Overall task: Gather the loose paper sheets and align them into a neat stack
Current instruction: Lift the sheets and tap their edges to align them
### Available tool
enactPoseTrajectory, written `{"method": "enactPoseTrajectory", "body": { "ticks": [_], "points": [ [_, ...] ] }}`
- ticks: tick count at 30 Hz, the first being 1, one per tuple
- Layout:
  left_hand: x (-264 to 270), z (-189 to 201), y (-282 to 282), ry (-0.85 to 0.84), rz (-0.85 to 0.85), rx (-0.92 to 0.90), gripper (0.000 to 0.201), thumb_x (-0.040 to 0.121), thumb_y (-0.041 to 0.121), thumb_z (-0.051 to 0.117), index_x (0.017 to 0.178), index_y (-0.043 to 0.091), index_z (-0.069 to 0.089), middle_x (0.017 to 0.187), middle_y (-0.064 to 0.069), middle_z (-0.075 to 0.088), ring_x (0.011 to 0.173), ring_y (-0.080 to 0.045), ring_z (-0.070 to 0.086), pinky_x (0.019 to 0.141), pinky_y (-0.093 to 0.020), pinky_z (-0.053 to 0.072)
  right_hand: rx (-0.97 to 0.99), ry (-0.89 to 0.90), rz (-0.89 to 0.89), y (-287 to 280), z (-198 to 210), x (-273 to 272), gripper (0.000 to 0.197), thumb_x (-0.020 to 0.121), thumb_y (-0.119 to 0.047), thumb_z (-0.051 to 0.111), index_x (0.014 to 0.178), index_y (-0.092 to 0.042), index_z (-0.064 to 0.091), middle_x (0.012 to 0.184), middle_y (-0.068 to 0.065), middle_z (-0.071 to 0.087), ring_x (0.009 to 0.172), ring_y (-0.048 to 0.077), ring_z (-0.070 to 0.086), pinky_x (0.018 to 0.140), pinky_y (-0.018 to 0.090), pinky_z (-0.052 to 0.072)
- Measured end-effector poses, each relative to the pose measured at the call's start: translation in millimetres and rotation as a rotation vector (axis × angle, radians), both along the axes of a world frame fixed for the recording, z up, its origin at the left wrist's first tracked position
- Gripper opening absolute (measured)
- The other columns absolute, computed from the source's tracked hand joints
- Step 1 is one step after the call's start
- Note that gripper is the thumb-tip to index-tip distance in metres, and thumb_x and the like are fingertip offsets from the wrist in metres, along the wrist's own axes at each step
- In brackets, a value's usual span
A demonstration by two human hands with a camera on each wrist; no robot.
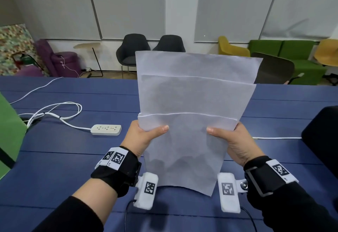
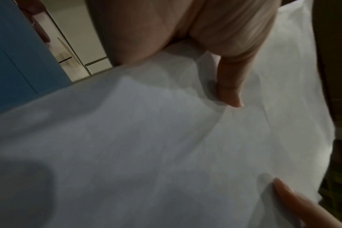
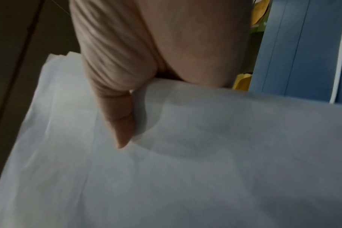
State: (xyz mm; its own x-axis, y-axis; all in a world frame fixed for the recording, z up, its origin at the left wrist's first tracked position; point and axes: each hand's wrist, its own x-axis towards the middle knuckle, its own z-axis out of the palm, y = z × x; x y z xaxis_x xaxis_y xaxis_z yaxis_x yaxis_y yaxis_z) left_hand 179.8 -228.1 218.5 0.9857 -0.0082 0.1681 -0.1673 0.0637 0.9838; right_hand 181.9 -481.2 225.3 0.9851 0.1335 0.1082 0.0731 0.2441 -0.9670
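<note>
Paper sheets (image 1: 192, 94): we count at least three staggered top edges; exact total unclear.
Hands: we count two, left hand (image 1: 144, 136) and right hand (image 1: 236, 140).
Power strips (image 1: 106, 129): one.
Dark chairs (image 1: 132, 48): two.

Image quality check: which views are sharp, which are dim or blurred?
Head view: evenly lit, sharp, wide-angle bend at edges; paper sheets show faint shadows. Left wrist view: dim, soft, left hand blurred. Right wrist view: dim, motion-smeared around right hand.
</note>
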Motion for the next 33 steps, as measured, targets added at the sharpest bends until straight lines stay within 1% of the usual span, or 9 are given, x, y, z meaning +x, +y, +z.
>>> {"method": "enactPoseTrajectory", "body": {
  "ticks": [4,8,11,15,19,22,24,29,33],
  "points": [
    [-5.9,1.1,4.3,0.016,-0.008,-0.076,0.043,0.052,0.027,0.083,0.093,0.014,0.074,0.096,-0.008,0.076,0.092,-0.025,0.070,0.083,-0.038,0.054,-0.025,-0.017,-0.030,-2.7,0.3,-5.3,0.056,0.052,-0.029,0.088,0.103,-0.011,0.073,0.108,0.012,0.074,0.104,0.030,0.069,0.086,0.032,0.057],
    [-9.4,4.7,-0.2,0.016,0.086,-0.117,0.059,0.054,0.049,0.081,0.086,0.002,0.065,0.089,-0.010,0.070,0.083,-0.025,0.066,0.076,-0.035,0.051,0.021,-0.032,-0.118,4.9,-1.5,-13.8,0.060,0.057,-0.035,0.087,0.109,-0.010,0.070,0.108,0.009,0.075,0.102,0.024,0.070,0.077,0.024,0.056],
    [-10.1,15.6,-3.5,0.016,0.101,-0.171,0.066,0.065,0.060,0.074,0.085,-0.002,0.061,0.088,-0.015,0.054,0.082,-0.027,0.052,0.077,-0.040,0.040,0.120,0.002,-0.179,11.8,5.9,-19.0,0.041,0.081,-0.034,0.069,0.113,-0.008,0.068,0.108,0.007,0.074,0.099,0.022,0.071,0.077,0.028,0.057],
    [-11.0,20.0,-7.5,0.015,0.144,-0.182,0.047,0.068,0.040,0.070,0.075,-0.005,0.057,0.078,-0.012,0.052,0.075,-0.023,0.051,0.072,-0.034,0.041,0.104,0.041,-0.246,14.7,13.7,-20.3,0.018,0.093,-0.020,0.052,0.091,-0.012,0.069,0.081,-0.002,0.074,0.071,0.011,0.069,0.058,0.020,0.052],
    [-9.5,17.6,-8.1,0.046,0.165,-0.196,0.053,0.064,0.031,0.069,0.069,-0.012,0.038,0.085,-0.009,0.039,0.078,-0.027,0.036,0.076,-0.038,0.027,0.088,0.078,-0.287,15.6,14.3,-20.8,0.018,0.090,-0.011,0.051,0.078,-0.014,0.063,0.067,-0.004,0.068,0.055,0.009,0.062,0.045,0.015,0.046],
    [-11.1,19.8,-9.2,0.076,0.166,-0.227,0.038,0.061,0.020,0.061,0.067,-0.009,0.037,0.075,-0.010,0.034,0.071,-0.025,0.033,0.066,-0.035,0.028,0.110,0.099,-0.312,15.8,16.3,-21.6,0.025,0.090,-0.004,0.045,0.067,-0.014,0.052,0.050,-0.011,0.057,0.041,0.003,0.052,0.038,0.013,0.037],
    [-13.6,22.2,-9.8,0.078,0.153,-0.230,0.022,0.062,0.014,0.054,0.068,-0.004,0.044,0.069,-0.008,0.037,0.065,-0.021,0.037,0.059,-0.030,0.029,0.142,0.121,-0.319,14.9,17.7,-21.6,0.030,0.088,0.000,0.043,0.062,-0.014,0.044,0.043,-0.013,0.049,0.036,0.002,0.045,0.039,0.017,0.034],
    [-17.2,22.1,-9.9,0.054,0.140,-0.261,0.042,0.064,0.027,0.063,0.081,-0.010,0.055,0.085,-0.014,0.053,0.079,-0.026,0.050,0.073,-0.036,0.038,0.192,0.137,-0.315,15.6,17.2,-21.1,0.030,0.086,0.000,0.043,0.061,-0.016,0.041,0.044,-0.012,0.046,0.039,0.004,0.046,0.046,0.023,0.034],
    [-15.7,21.7,-15.9,0.061,0.241,-0.222,0.023,0.073,0.016,0.064,0.056,0.014,0.048,0.069,-0.009,0.041,0.072,-0.025,0.040,0.068,-0.033,0.033,0.187,0.135,-0.344,19.7,16.3,-21.3,0.029,0.086,-0.002,0.045,0.062,-0.016,0.041,0.046,-0.011,0.047,0.040,0.006,0.046,0.048,0.023,0.034]
  ]
}}
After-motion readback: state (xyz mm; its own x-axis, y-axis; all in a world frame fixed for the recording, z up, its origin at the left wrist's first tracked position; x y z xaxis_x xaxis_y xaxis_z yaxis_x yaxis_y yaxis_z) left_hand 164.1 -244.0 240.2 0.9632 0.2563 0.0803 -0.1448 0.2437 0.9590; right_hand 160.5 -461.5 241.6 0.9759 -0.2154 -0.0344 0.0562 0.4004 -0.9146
